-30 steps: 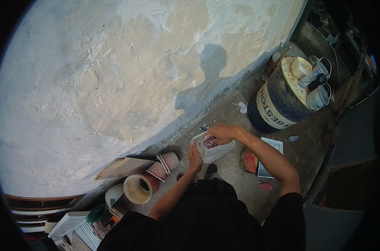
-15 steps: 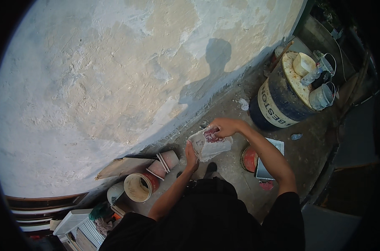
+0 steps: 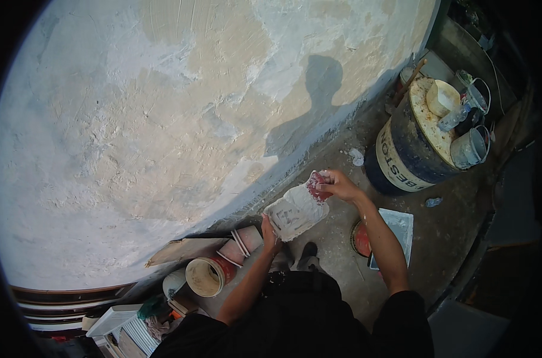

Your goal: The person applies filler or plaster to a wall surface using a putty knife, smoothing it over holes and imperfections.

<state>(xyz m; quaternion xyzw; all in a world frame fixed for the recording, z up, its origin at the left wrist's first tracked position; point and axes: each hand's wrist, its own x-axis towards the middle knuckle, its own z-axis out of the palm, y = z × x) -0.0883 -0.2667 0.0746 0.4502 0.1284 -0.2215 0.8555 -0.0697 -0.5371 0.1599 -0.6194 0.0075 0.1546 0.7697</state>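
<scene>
My left hand (image 3: 269,230) grips the near left edge of a shallow whitish tray (image 3: 284,220), which is tilted in front of me. White putty-like paste (image 3: 305,200) is heaped toward the tray's far right end, and grey bottom shows through near my left hand. In my right hand (image 3: 342,187) is a dark red putty scraper (image 3: 317,185) smeared with white, pinched between thumb and fingers at the paste's far edge. Part of the scraper is hidden by my fingers.
Along the left stands a rough, patchily coated wall (image 3: 181,119). A dark blue drum (image 3: 405,148) at the right carries several containers. Below the wall are a reddish bucket (image 3: 206,277) and stacked pink pots (image 3: 242,244). A pale rectangular tray (image 3: 396,230) rests beside a red tin (image 3: 361,240).
The red scraper has moved from over the tray's middle to its far right end. The tray has turned, showing more of its bottom, and my view has shifted slightly.
</scene>
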